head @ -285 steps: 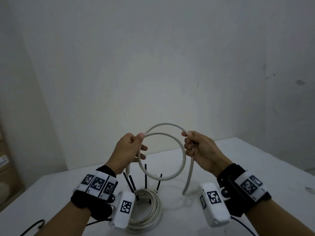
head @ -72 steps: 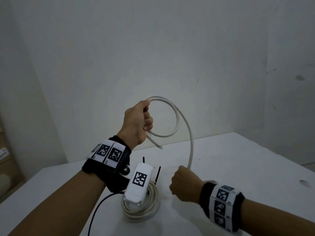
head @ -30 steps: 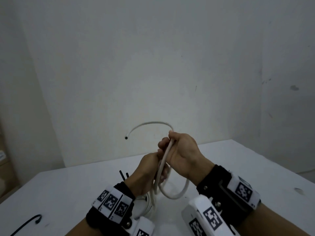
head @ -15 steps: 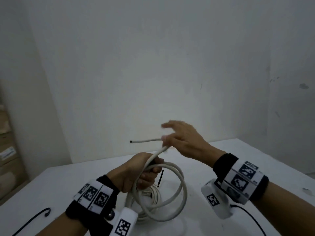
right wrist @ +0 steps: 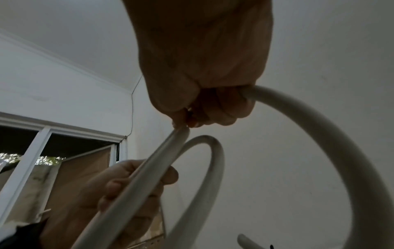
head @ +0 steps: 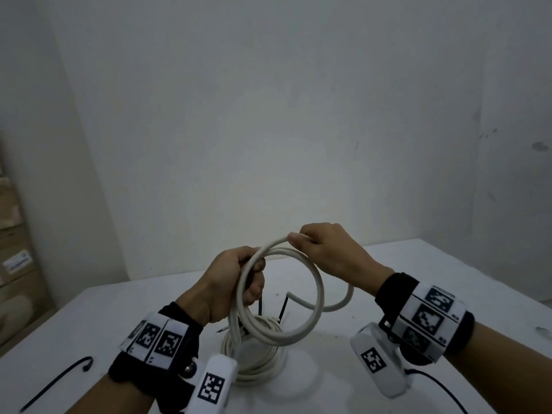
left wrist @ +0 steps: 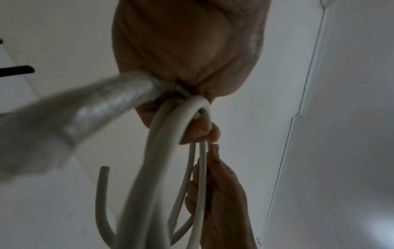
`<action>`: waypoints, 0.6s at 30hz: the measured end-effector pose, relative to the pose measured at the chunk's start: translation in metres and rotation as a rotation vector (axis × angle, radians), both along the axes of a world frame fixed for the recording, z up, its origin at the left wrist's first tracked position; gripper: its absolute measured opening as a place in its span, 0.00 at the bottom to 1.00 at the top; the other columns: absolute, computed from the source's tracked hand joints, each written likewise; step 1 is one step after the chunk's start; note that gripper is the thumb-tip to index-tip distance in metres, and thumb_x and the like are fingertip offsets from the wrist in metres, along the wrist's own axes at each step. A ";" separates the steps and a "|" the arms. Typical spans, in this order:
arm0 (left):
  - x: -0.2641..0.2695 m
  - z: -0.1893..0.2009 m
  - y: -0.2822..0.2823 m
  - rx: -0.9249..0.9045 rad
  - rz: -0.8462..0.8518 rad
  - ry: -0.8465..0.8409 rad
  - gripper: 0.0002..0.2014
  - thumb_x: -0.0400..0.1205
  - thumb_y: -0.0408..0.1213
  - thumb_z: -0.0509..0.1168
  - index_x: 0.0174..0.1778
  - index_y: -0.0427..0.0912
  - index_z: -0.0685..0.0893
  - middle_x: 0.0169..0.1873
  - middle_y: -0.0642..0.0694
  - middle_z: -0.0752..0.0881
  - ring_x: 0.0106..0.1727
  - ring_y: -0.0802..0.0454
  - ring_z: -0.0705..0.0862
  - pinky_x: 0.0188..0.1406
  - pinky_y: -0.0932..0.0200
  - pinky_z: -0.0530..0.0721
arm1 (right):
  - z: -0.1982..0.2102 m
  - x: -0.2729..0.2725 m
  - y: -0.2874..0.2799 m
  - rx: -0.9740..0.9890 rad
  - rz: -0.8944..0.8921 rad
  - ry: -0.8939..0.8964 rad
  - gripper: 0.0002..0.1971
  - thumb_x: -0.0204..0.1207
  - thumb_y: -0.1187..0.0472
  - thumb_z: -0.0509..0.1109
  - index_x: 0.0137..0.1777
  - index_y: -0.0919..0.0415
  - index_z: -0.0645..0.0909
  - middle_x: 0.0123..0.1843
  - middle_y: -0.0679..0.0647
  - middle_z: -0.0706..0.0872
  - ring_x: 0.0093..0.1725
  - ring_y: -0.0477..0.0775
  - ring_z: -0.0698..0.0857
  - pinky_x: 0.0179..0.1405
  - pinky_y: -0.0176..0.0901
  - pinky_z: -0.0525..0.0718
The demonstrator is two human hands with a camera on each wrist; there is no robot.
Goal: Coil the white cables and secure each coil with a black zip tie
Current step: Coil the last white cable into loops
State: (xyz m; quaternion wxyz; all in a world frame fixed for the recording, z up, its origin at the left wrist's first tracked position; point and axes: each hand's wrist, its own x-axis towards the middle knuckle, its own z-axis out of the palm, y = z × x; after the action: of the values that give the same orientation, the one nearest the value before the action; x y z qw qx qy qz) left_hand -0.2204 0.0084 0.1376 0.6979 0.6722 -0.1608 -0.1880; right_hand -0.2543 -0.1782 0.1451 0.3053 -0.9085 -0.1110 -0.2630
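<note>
Fingers of the left hand [head: 231, 282] curl round the gathered loops of a white cable [head: 316, 306], clamping them at the left side of the ring — held up off the white table [head: 448, 288]. Far left on the table lies a loose black zip tie [head: 59, 380], well apart from everything else. Left wrist view: several strands of cable [left wrist: 162, 151] pass out of the closed left hand [left wrist: 187, 55]. Under the raised ring, a finished white coil [head: 257, 354] rests flat on the table, black zip-tie tails [head: 283, 309] standing up from it. Moving right, the free end of the held cable sweeps out below the ring and curves back, its cut tip pointing left. Right hand [head: 325, 252] pinches the top strand between thumb and curled fingers; right wrist view shows the cable [right wrist: 319, 134] leaving the closed right hand [right wrist: 204, 67] in a broad arc. Both wrists wear black bands with white marker tags.
</note>
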 end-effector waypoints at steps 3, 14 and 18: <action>0.000 -0.004 -0.004 -0.044 0.021 0.065 0.21 0.86 0.40 0.50 0.26 0.40 0.70 0.13 0.42 0.71 0.12 0.50 0.66 0.10 0.67 0.67 | -0.004 0.004 0.001 0.098 -0.041 0.055 0.24 0.83 0.46 0.61 0.28 0.60 0.66 0.24 0.50 0.68 0.25 0.48 0.65 0.23 0.36 0.62; 0.015 0.003 -0.006 -0.037 0.026 0.170 0.22 0.85 0.42 0.52 0.25 0.41 0.72 0.11 0.51 0.62 0.09 0.57 0.59 0.11 0.73 0.54 | -0.015 0.005 -0.003 0.376 0.224 0.444 0.28 0.81 0.35 0.53 0.57 0.59 0.79 0.36 0.56 0.87 0.21 0.46 0.67 0.18 0.35 0.65; 0.017 0.005 -0.004 -0.102 -0.034 0.255 0.21 0.77 0.51 0.60 0.26 0.37 0.76 0.11 0.51 0.63 0.09 0.56 0.61 0.12 0.73 0.57 | -0.017 0.008 -0.003 0.463 0.206 0.432 0.26 0.82 0.39 0.57 0.40 0.63 0.78 0.22 0.53 0.78 0.16 0.46 0.66 0.16 0.33 0.62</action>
State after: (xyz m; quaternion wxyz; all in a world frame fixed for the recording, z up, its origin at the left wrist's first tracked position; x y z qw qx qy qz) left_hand -0.2035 0.0041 0.1430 0.7426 0.6037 -0.0917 -0.2753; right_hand -0.2462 -0.1812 0.1283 0.5451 -0.8338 -0.0721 -0.0500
